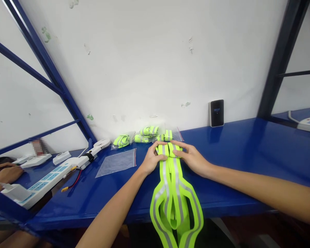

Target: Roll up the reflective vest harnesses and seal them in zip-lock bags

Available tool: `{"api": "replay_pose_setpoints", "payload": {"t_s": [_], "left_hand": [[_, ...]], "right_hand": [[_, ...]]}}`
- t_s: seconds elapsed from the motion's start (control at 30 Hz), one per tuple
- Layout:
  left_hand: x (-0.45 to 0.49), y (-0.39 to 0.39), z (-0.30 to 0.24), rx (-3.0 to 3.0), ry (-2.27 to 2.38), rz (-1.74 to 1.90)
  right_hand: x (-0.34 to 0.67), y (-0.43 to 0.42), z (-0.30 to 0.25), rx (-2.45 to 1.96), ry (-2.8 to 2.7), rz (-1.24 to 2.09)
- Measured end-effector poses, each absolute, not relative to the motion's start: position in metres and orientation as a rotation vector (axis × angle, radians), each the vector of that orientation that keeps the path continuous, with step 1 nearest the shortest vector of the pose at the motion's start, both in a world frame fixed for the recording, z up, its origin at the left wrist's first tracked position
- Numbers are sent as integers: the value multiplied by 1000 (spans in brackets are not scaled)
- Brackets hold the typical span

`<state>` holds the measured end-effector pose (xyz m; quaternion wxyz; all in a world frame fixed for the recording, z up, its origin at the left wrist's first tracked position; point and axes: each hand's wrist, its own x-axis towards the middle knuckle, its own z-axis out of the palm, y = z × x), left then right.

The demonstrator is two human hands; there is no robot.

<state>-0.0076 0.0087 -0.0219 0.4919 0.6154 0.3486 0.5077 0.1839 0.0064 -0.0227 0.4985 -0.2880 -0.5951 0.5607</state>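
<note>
A neon yellow-green reflective vest [179, 191] made of straps with silver stripes lies partly on the blue shelf, its lower loops hanging over the front edge. Its far end is folded into a short bundle. My left hand [153, 157] pinches the bundle's left side between thumb and fingers. From the right, my right hand [192, 157] grips the other side, thumb and fingers on the folded straps. Just behind my hands lie several similar vests in clear bags [147, 133]. Left of my left hand rests a flat clear zip bag [117, 162].
A long white power strip [50, 179] and a cable with yellow connectors [73, 179] are at left, beside a small white fan [102, 143]. A black-and-white device [217, 113] stands against the wall. Another person's hands [6, 174] show at far left, beyond the blue frame [48, 75].
</note>
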Motion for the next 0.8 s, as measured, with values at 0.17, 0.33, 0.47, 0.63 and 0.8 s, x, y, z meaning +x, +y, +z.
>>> {"api": "replay_pose_setpoints", "payload": {"t_s": [0.17,0.33,0.47,0.63,0.8], "left_hand": [[-4,10,-24,1431,826,1262],[-3,13,-29,1319,774,1262],[-5,12,-29,1319,739,1152],[-7,12,-29,1375,780,1115],[-5,11,-29,1421,850,1107]], "right_hand": [[186,11,-18,-632,-1328,1714],[189,14,-17,-645,-1457,1570],[189,16,-21,-604,-1526,1490],[189,17,-25,-586,-1515,1451],[191,19,-24,-621,-1542,1370]]}}
